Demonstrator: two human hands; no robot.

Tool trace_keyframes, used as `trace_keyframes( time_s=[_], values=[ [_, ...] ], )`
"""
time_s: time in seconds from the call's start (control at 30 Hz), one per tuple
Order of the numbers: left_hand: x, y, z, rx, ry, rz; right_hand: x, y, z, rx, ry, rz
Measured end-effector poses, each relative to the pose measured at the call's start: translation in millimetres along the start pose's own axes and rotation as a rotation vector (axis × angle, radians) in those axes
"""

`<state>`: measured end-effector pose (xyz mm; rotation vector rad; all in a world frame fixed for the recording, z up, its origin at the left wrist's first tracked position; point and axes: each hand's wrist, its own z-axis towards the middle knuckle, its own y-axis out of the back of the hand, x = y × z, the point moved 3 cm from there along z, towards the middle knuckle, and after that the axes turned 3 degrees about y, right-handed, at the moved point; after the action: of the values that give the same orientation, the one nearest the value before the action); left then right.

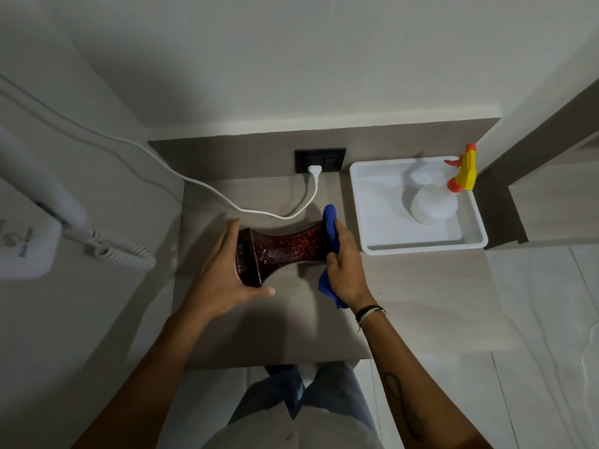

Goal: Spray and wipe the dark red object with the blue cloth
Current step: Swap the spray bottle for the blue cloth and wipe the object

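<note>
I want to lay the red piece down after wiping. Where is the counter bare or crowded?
Bare: the near counter, between its front edge and the dark red object; the white tray left of the spray bottle. Crowded: the back, where the cord runs to the outlet.

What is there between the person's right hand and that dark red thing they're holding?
The head view shows a bunched blue cloth there: the right hand grips it against the end of the dark red speckled waisted object.

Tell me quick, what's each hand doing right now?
Left hand: open, straight fingers bracing the dark red speckled hourglass-shaped object.
Right hand: closed, gripping the blue cloth against it.
</note>
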<state>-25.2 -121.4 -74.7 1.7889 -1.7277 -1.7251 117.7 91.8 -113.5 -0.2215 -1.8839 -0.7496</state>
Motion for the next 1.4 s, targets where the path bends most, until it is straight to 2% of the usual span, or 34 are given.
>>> trace_keyframes(
  time_s=[0.07,0.2,0.3,0.37,0.43,0.53,0.6,0.67,0.73,0.77,0.87,0.97,1.07,1.13,1.17,1.33,1.4],
  values=[
    [-3.4,-0.6,-0.1,-0.129,-0.07,0.074,-0.8,-2.4,1.5,0.021,0.021,-0.006],
    [-7.2,-1.7,-5.7,-0.208,-0.144,-0.017,0.6,-7.0,-5.0,0.02,0.063,-0.094],
    [-8.9,-5.0,-6.8,-0.274,-0.135,0.021,13.5,-23.6,-20.1,0.06,0.154,-0.177],
    [-10.7,-4.9,-4.5,-0.299,-0.135,0.012,31.2,-46.4,-35.5,0.161,0.271,-0.199],
    [-11.4,-3.4,-2.7,-0.29,-0.143,-0.016,44.9,-67.7,-52.6,0.241,0.465,-0.229],
    [-5.3,-3.5,-2.7,-0.272,-0.136,-0.008,35.4,-67.6,-56.5,0.287,0.614,-0.291],
    [-1.7,-3.6,-3.7,-0.277,-0.111,0.011,17.3,-50.2,-44.1,0.245,0.583,-0.41],
    [-2.2,-2.6,-3.9,-0.284,-0.098,-0.008,-0.3,-29.3,-26.9,0.192,0.435,-0.49],
    [-6.8,-1.4,-2.3,-0.293,-0.101,-0.032,-1.9,-21.3,-20.3,0.164,0.317,-0.47],
    [-9.2,-1.7,-0.8,-0.295,-0.1,-0.033,5.5,-26.0,-22.5,0.177,0.32,-0.435],
    [-12.2,-2.4,2.2,-0.264,-0.095,-0.04,38.1,-62.8,-47.8,0.248,0.517,-0.27],
    [-8.3,-0.5,-0.7,-0.258,-0.093,-0.029,36.0,-69.4,-53.8,0.281,0.597,-0.249],
    [-6.0,-0.6,-6.1,-0.284,-0.075,-0.013,0.6,-35.9,-30.1,0.185,0.422,-0.413],
    [-9.5,-3.2,-7.4,-0.289,-0.089,-0.037,-9.3,-22.1,-23.1,0.125,0.278,-0.437],
    [-10.9,-4.1,-6.6,-0.293,-0.091,-0.044,-4.9,-26.0,-25.2,0.133,0.27,-0.414],
    [-8.6,-4.5,-4.4,-0.254,-0.092,-0.076,34.4,-79.3,-61.2,0.275,0.582,-0.258],
    [-4.7,-3.5,-6.0,-0.247,-0.082,-0.061,30.4,-72.1,-56.0,0.261,0.662,-0.343]
  ],
)
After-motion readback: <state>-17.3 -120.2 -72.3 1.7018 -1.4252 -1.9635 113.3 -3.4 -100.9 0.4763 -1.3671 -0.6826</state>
